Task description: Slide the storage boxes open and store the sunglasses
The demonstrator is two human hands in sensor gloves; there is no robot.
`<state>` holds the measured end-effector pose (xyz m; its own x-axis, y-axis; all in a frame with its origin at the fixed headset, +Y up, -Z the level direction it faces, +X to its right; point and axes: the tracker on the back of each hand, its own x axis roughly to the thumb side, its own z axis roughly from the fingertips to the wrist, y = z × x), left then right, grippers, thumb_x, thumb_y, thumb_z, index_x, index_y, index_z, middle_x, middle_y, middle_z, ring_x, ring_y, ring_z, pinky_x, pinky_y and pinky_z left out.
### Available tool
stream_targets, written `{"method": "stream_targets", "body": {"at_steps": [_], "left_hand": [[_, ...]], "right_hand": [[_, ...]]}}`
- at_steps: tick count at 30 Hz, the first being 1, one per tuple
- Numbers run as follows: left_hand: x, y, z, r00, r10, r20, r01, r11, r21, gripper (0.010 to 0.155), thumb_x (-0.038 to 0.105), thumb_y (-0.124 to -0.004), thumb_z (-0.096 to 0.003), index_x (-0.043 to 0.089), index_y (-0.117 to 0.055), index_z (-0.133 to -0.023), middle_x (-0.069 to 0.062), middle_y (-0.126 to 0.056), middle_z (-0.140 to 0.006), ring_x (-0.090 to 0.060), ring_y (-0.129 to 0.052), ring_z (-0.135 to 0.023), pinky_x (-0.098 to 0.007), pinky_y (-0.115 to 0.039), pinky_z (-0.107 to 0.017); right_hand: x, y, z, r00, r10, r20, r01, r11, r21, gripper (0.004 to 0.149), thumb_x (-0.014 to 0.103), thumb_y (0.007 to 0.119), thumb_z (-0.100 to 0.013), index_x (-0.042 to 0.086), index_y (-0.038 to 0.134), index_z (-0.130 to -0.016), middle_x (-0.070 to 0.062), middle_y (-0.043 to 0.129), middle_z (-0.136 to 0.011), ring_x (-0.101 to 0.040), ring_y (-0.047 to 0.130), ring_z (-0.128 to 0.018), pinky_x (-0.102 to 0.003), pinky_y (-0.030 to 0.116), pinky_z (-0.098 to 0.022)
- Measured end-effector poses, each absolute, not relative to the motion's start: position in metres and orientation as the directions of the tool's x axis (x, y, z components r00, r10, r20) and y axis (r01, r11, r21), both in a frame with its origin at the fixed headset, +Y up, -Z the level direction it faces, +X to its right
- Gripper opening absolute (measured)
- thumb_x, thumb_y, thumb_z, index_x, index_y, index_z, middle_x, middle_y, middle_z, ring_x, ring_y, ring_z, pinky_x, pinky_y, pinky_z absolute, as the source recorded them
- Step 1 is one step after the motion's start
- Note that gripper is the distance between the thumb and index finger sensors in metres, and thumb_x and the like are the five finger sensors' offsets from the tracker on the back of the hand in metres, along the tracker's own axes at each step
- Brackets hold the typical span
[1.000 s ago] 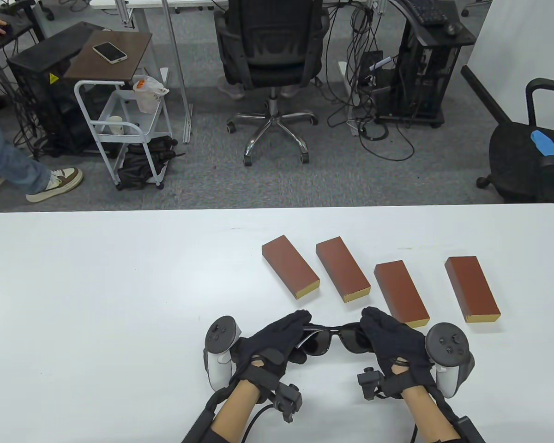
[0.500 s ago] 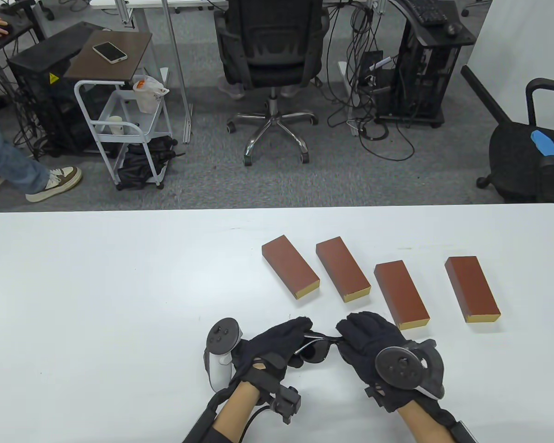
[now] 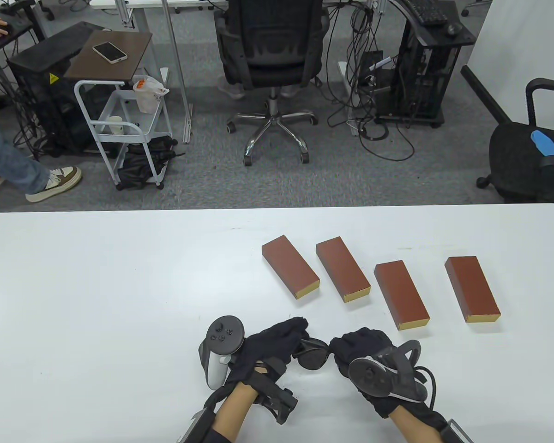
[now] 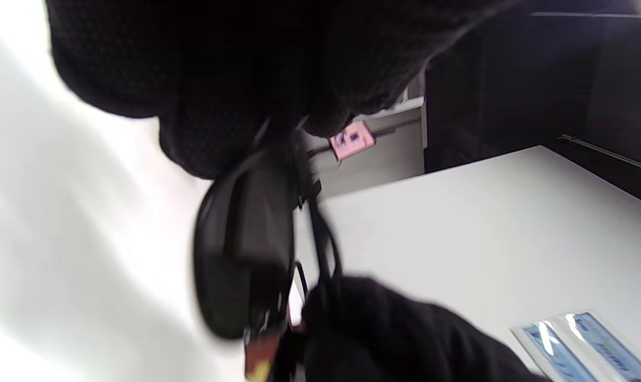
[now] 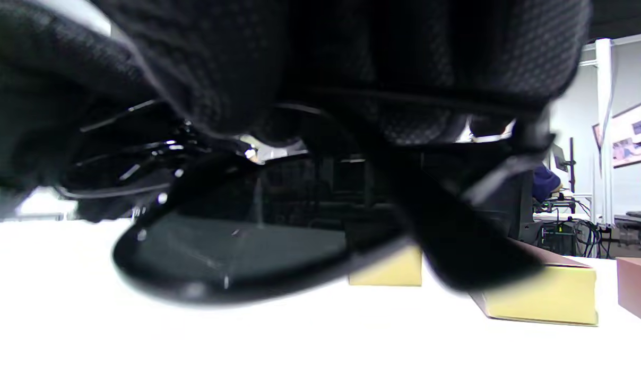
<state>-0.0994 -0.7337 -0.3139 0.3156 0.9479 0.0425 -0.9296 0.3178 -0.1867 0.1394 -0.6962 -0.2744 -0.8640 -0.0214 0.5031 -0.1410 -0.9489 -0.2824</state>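
So far nothing is stored: the sunglasses [image 3: 311, 354] are held low over the near counter [image 3: 97, 295], fingers of both hands clamped on them, while four storage boxes [image 3: 290, 266] lie unopened beyond.

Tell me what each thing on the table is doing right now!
sunglasses: off the table, held between both hands.
left hand: grips one end of the sunglasses.
right hand: curled round the other end.
four brown boxes: closed, lying flat in a row, untouched.
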Motion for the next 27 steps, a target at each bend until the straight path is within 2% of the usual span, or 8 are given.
{"method": "stream_targets", "body": {"at_steps": [4, 8, 10, 14, 23, 27], "left_hand": [[-0.111, -0.722, -0.312, 0.43, 0.9, 0.069, -0.898, 0.434, -0.071, 0.055, 0.044, -0.078, -0.0479, 0.023, -0.078, -0.099, -0.014, -0.087, -0.097, -0.038, -0.091, -0.081, -0.057, -0.076, -0.055], [-0.119, -0.712, -0.311, 0.569, 0.819, 0.075, -0.822, 0.569, 0.029, 0.06, 0.048, -0.078, -0.0468, 0.024, -0.075, -0.101, -0.011, -0.083, -0.102, -0.039, -0.086, -0.087, -0.058, -0.073, -0.06], [-0.123, -0.708, -0.311, 0.673, 0.734, 0.09, -0.74, 0.668, 0.083, 0.061, 0.05, -0.078, -0.0464, 0.023, -0.076, -0.101, -0.014, -0.083, -0.101, -0.038, -0.087, -0.088, -0.057, -0.074, -0.061], [-0.129, -0.705, -0.312, 0.794, 0.603, 0.08, -0.608, 0.781, 0.146, 0.061, 0.051, -0.077, -0.0459, 0.025, -0.075, -0.101, -0.01, -0.082, -0.102, -0.037, -0.086, -0.089, -0.057, -0.073, -0.061], [-0.136, -0.707, -0.314, 0.83, 0.554, 0.062, -0.556, 0.814, 0.167, 0.061, 0.051, -0.077, -0.0457, 0.025, -0.075, -0.101, -0.01, -0.083, -0.102, -0.038, -0.086, -0.088, -0.058, -0.073, -0.061], [-0.138, -0.706, -0.314, 0.835, 0.547, 0.059, -0.548, 0.818, 0.174, 0.061, 0.051, -0.077, -0.046, 0.025, -0.075, -0.101, -0.01, -0.082, -0.102, -0.037, -0.085, -0.089, -0.058, -0.072, -0.062]], "right_hand": [[0.13, -0.711, -0.275, -0.828, -0.113, 0.55, -0.018, -0.974, -0.227, 0.039, 0.035, 0.087, -0.031, 0.024, 0.09, -0.068, -0.006, 0.098, -0.062, -0.028, 0.096, -0.057, -0.048, 0.081, -0.048], [0.124, -0.725, -0.278, -0.822, -0.076, 0.564, 0.02, -0.994, -0.105, 0.039, 0.036, 0.087, -0.031, 0.024, 0.09, -0.068, -0.006, 0.098, -0.063, -0.028, 0.096, -0.058, -0.048, 0.081, -0.048], [0.121, -0.733, -0.279, -0.842, -0.034, 0.539, 0.024, -0.999, -0.026, 0.039, 0.036, 0.087, -0.031, 0.024, 0.089, -0.068, -0.006, 0.097, -0.063, -0.028, 0.096, -0.059, -0.048, 0.081, -0.049], [0.119, -0.741, -0.28, -0.847, -0.017, 0.532, 0.028, -1.0, 0.013, 0.039, 0.036, 0.087, -0.031, 0.025, 0.089, -0.069, -0.006, 0.097, -0.064, -0.028, 0.095, -0.06, -0.048, 0.08, -0.049], [0.117, -0.748, -0.28, -0.847, -0.006, 0.531, 0.032, -0.999, 0.041, 0.04, 0.038, 0.088, -0.032, 0.026, 0.088, -0.069, -0.006, 0.096, -0.067, -0.029, 0.094, -0.062, -0.048, 0.08, -0.05], [0.122, -0.743, -0.282, -0.863, 0.027, 0.505, -0.002, -0.999, 0.051, 0.043, 0.042, 0.087, -0.031, 0.025, 0.088, -0.07, -0.007, 0.095, -0.069, -0.031, 0.094, -0.064, -0.049, 0.08, -0.051]]}}
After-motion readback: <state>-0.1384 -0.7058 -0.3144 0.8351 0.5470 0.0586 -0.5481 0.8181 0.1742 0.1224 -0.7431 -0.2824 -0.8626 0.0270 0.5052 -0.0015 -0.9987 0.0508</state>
